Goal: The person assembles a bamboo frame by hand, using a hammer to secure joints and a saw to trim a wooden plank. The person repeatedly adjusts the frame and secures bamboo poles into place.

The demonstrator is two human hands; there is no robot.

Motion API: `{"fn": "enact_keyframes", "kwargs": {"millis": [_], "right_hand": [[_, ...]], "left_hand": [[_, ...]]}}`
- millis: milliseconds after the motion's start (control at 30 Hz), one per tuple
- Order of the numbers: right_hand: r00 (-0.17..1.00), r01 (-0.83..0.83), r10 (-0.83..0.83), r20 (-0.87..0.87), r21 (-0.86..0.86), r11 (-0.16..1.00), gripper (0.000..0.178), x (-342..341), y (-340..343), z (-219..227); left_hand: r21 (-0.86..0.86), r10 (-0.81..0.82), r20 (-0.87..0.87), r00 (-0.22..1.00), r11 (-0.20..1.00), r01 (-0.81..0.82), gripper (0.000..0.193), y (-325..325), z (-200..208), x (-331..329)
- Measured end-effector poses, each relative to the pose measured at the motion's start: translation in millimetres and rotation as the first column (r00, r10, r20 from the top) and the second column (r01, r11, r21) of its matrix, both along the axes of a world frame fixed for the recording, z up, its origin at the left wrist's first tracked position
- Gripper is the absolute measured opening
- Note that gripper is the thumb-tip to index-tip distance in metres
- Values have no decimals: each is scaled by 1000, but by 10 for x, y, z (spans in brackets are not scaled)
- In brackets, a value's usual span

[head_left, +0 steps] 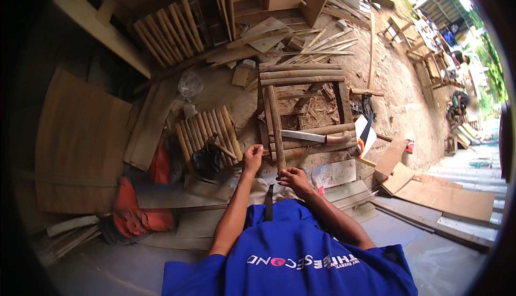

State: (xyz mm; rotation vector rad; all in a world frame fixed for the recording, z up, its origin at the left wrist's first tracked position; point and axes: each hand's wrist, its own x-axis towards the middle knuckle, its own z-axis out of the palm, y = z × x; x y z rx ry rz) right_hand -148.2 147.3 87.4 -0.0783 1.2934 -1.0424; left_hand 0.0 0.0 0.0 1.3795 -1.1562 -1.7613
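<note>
My right hand point(295, 181) is closed around the near end of a bamboo stick point(276, 118). The stick stretches away from me across the left part of a wooden stool frame point(344, 100), which has bamboo slats point(301, 74) along its far and near sides. Left of the stick's near end, my left hand point(252, 160) has its fingers pinched together; what they hold, if anything, is too small to tell. A large knife point(302, 136) with a wooden handle lies over the frame's near slats, to the right of the stick.
To the left sits a small bamboo-slat panel point(201, 129) with a hammer point(221, 150) and a black bag point(206, 161) on it. Split bamboo strips point(322, 48) lie beyond the frame. Plywood sheets point(80, 145) lean far left. Cardboard pieces point(446, 196) lie right. Another person point(459, 102) is far right.
</note>
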Motion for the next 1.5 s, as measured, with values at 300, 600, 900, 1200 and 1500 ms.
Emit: {"fn": "enact_keyframes", "kwargs": {"millis": [300,600,900,1200,1500], "right_hand": [[930,-22,-71,-360,-249,968,25,-15,303,660],[924,-284,234,-303,-132,950,28,474,-190,338],[514,-654,568,-643,134,744,36,1000,6,-818],[628,-579,589,-509,201,790,29,547,533,-1354],[727,-538,578,-369,216,815,30,713,701,-1560]], "left_hand": [[237,-291,-183,939,914,329,22,-266,845,-172],[460,222,-452,864,888,12,19,37,660,381],[383,134,209,969,900,-208,26,9,-790,1013],[576,239,67,969,784,-233,49,-281,-1913,997],[50,428,363,827,878,-477,34,-196,-3071,1390]]}}
